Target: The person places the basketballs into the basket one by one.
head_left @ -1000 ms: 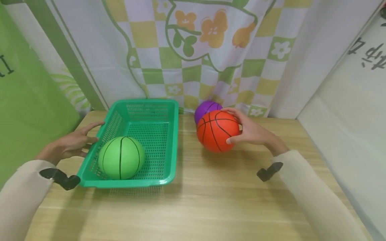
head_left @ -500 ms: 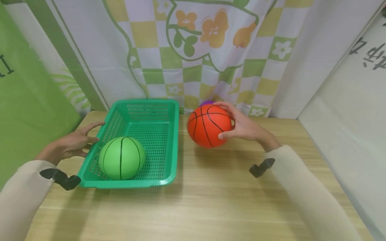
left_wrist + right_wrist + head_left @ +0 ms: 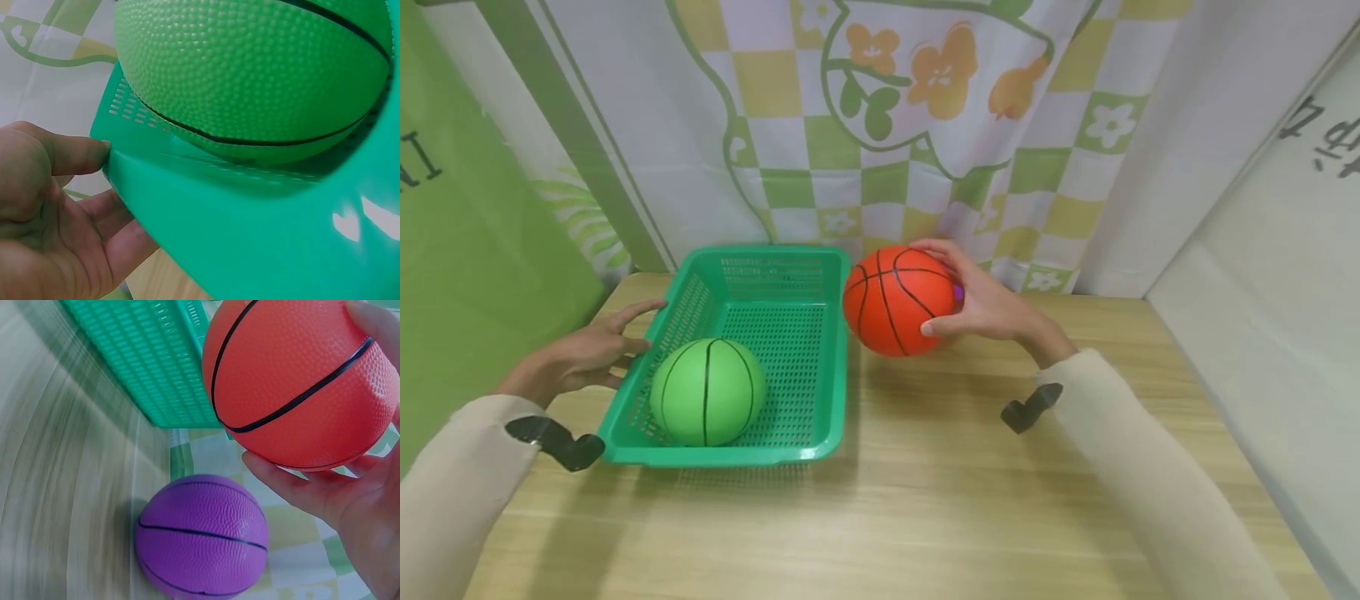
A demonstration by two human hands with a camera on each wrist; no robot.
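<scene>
Right hand (image 3: 988,304): curled round the red ball (image 3: 901,298), thumb on the near side, fingers on the far side.
Red ball: held clear of the table (image 3: 940,508), just beside the basket's right rim; contact with the rim cannot be told.
Left hand (image 3: 583,350): fingers spread and fairly straight, touching the left rim of the basket (image 3: 715,457); some fingers pass behind the rim in the left wrist view.
Green ball (image 3: 730,387): inside the basket, at its near left part.
In the way: basket's right wall, standing between red ball and green ball.
Purple ball (image 3: 200,544): on the table, near the curtain; almost hidden behind red ball and right hand in the head view.
Curtain (image 3: 880,187): checked, with flowers, behind the basket.
Sides: green sheet (image 3: 482,250) at left, white panel (image 3: 1262,242) with dark writing at right.
Wrists: pale sleeves (image 3: 1150,475), each with a black mount (image 3: 1032,408).
</scene>
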